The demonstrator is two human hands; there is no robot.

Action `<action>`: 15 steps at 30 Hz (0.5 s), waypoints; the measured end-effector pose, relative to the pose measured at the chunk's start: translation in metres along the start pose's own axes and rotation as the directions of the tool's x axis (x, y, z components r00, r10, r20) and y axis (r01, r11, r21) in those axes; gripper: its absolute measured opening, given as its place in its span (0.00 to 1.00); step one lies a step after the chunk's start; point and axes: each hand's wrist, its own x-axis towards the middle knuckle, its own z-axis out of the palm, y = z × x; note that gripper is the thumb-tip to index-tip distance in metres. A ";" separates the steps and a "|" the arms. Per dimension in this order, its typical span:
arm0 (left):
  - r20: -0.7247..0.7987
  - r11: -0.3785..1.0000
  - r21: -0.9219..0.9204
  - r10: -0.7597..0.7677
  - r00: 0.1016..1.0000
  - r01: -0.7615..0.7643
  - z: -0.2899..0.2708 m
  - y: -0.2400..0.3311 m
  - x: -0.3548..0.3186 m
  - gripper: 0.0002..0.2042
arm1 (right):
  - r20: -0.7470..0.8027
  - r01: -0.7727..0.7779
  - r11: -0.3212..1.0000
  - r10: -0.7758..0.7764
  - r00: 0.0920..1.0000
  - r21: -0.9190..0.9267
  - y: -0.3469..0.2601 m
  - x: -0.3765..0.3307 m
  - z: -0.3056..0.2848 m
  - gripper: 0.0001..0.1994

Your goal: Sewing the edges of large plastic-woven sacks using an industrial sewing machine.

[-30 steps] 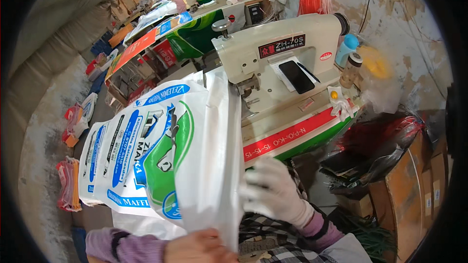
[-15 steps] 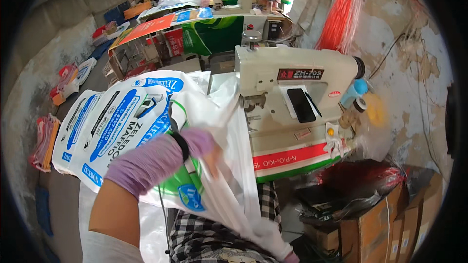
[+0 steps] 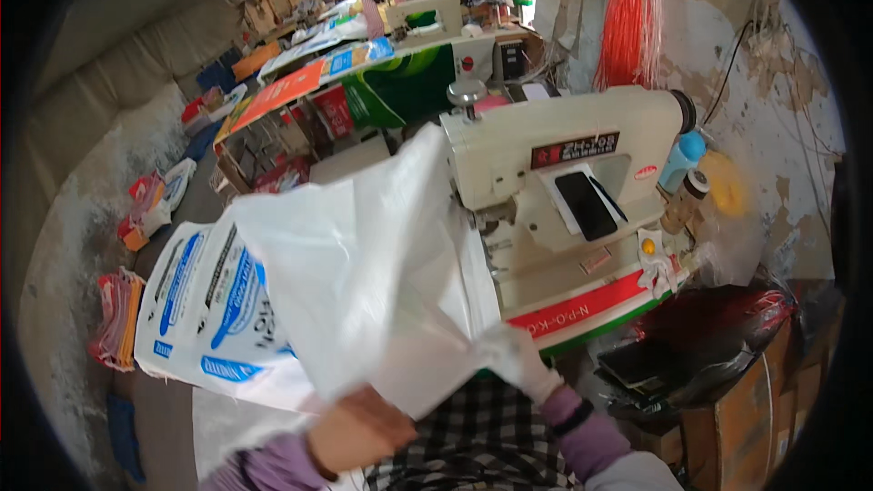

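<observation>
A large white woven sack (image 3: 364, 255) lies across the worktable in front of me, its plain white side lifted into a fold. My bare left hand (image 3: 359, 432), slightly blurred, is closed on the sack's near edge. In a white glove, my right hand (image 3: 518, 359) grips the sack's near right corner, beside the sewing machine's bed. More sacks with blue and black print (image 3: 214, 300) are under the fold and to its left. The cream sewing machine (image 3: 564, 150) stands to the right; the sack's right edge runs alongside its needle area.
A black phone (image 3: 585, 205) rests on the machine, with a spare glove (image 3: 653, 259) at its front. Boxes (image 3: 741, 409) and dark plastic (image 3: 696, 341) are at lower right. Red strands (image 3: 627, 23) hang by the wall. A person (image 3: 374, 9) is at the far tables.
My left hand has drawn back from over the printed sack to its near edge. The right hand has come up to the corner. A plain white face now covers much of the print.
</observation>
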 end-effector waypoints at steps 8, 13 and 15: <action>-0.300 0.639 -0.769 -0.367 0.880 0.004 0.068 -0.088 -0.067 0.11 | 0.104 -0.059 0.998 0.061 0.993 -0.027 -0.071 -0.020 0.037 0.04; -0.520 0.271 -0.688 -0.832 -0.196 0.673 0.111 -0.295 -0.122 0.37 | 0.434 -0.187 0.962 0.086 0.897 0.197 -0.152 -0.024 -0.012 0.12; -0.199 -0.046 -0.853 -0.892 -0.405 0.520 0.115 -0.342 -0.141 0.39 | 0.407 -0.102 0.983 0.032 0.913 0.152 -0.179 -0.050 -0.069 0.10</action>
